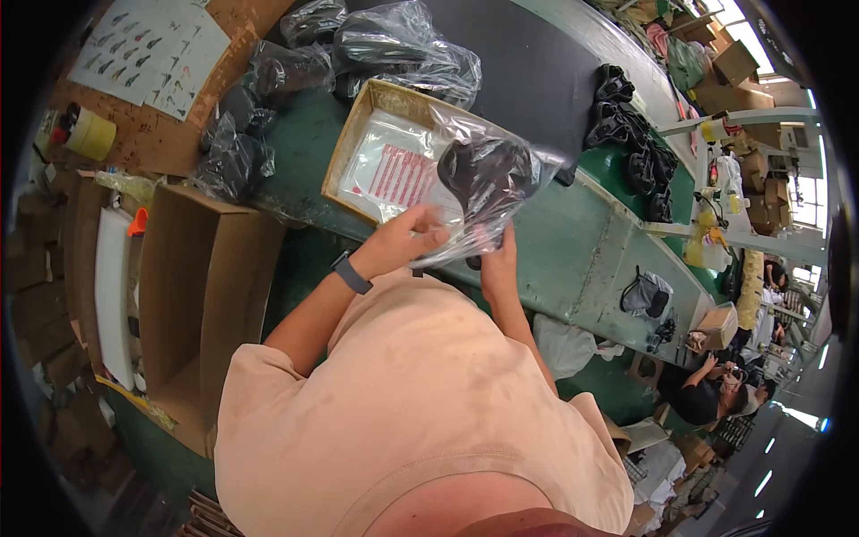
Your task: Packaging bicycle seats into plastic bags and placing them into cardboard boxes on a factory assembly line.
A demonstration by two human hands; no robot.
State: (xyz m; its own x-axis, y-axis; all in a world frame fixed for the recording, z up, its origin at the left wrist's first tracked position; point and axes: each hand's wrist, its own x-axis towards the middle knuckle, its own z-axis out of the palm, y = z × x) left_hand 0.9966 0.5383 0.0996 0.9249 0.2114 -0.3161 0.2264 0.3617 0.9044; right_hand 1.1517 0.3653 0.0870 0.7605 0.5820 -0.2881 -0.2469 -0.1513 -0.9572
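My left hand (404,236) and my right hand (498,260) both grip the lower edge of a clear plastic bag (488,179) with a black item inside it. The bag is held up in front of my chest, above the edge of the green workbench (573,242). Behind the bag lies a shallow cardboard tray (358,134) holding flat clear bags with red print. A dark band sits on my left wrist.
Several bagged black items (376,49) lie at the back of the bench. Loose black pieces (631,134) lie along the dark belt to the right. An open cardboard box (201,295) stands at my left. A seated person (707,385) works at lower right.
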